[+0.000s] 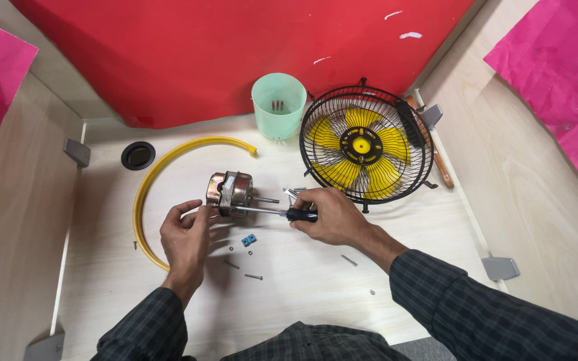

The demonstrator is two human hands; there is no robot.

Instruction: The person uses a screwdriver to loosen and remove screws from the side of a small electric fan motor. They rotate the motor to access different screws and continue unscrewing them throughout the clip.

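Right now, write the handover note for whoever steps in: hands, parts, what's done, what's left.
Left hand steadies the metal fan motor on the table.
Right hand holds a black-handled screwdriver, tip against the motor housing.
Done: motor is out of the fan; loose screws and a small blue block lie in front of it.
Nearby: yellow curved strip, green cup, black grille with yellow blades.
Left: screws at the motor housing, by the look of it; how many remain is hidden.

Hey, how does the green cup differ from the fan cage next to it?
The green cup is translucent pale plastic with solid walls, standing upright and open-topped; the fan cage is black open wire, wider, enclosing yellow blades. Both are round and sit on the wooden table by the red backdrop.
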